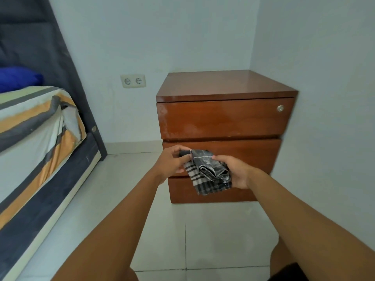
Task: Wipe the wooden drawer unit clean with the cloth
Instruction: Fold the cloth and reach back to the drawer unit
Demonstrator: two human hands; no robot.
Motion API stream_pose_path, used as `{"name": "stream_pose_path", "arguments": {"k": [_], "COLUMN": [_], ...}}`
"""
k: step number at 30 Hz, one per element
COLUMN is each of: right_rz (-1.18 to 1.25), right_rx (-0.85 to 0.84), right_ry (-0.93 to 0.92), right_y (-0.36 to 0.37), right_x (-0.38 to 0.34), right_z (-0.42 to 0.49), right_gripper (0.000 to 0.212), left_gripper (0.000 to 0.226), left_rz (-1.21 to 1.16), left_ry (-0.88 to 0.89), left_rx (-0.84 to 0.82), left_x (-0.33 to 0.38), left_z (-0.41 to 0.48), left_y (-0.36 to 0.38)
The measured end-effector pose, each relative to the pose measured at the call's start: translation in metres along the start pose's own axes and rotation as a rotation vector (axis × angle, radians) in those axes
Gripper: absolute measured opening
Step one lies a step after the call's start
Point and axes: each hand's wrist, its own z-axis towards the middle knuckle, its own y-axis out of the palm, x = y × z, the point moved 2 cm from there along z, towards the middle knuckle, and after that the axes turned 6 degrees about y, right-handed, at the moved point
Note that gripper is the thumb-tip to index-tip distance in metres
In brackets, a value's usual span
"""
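Note:
A brown wooden drawer unit (223, 116) with three drawers stands in the room's corner against the right wall; its top drawer has a round metal lock at the upper right and pale scuffs along its left edge. In front of the middle drawer I hold a dark checked cloth (209, 173), partly folded, between both hands. My left hand (172, 161) pinches its upper left corner. My right hand (237, 171) grips the folded bundle from the right, and a checked flap hangs down below. The cloth is not touching the unit.
A bed (34, 138) with a striped orange, grey and white sheet and a dark base fills the left side. A double wall socket (133, 80) is on the back wall between bed and unit. White floor tiles (213, 240) lie under my arms.

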Motion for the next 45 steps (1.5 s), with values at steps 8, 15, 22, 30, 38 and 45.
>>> {"name": "stream_pose_path", "arguments": {"k": [8, 15, 22, 30, 38, 45], "right_rz": [-0.271, -0.449, -0.078, -0.283, -0.21, -0.179], "right_rx": [0.095, 0.154, 0.098, 0.564, 0.291, 0.289], "right_ry": [-0.293, -0.462, -0.302, -0.465, -0.486, -0.575], "right_y": [0.027, 0.041, 0.034, 0.02, 0.03, 0.024], "right_x": [-0.012, -0.011, -0.015, -0.014, -0.024, -0.042], "right_z": [-0.001, 0.011, 0.005, 0.014, -0.006, -0.001], "right_gripper": [0.085, 0.038, 0.023, 0.013, 0.044, 0.038], "left_gripper": [0.02, 0.036, 0.012, 0.027, 0.03, 0.053], "left_rz": [0.212, 0.163, 0.264, 0.276, 0.315, 0.026], "left_ry": [-0.059, -0.245, -0.112, 0.007, 0.027, -0.101], "left_rx": [0.146, 0.102, -0.016, -0.062, -0.046, -0.026], "left_x": [0.011, 0.035, 0.021, -0.012, 0.001, -0.001], "left_z": [0.013, 0.017, 0.009, 0.007, 0.023, 0.024], "left_y": [-0.003, -0.002, -0.022, -0.02, -0.019, -0.018]}}
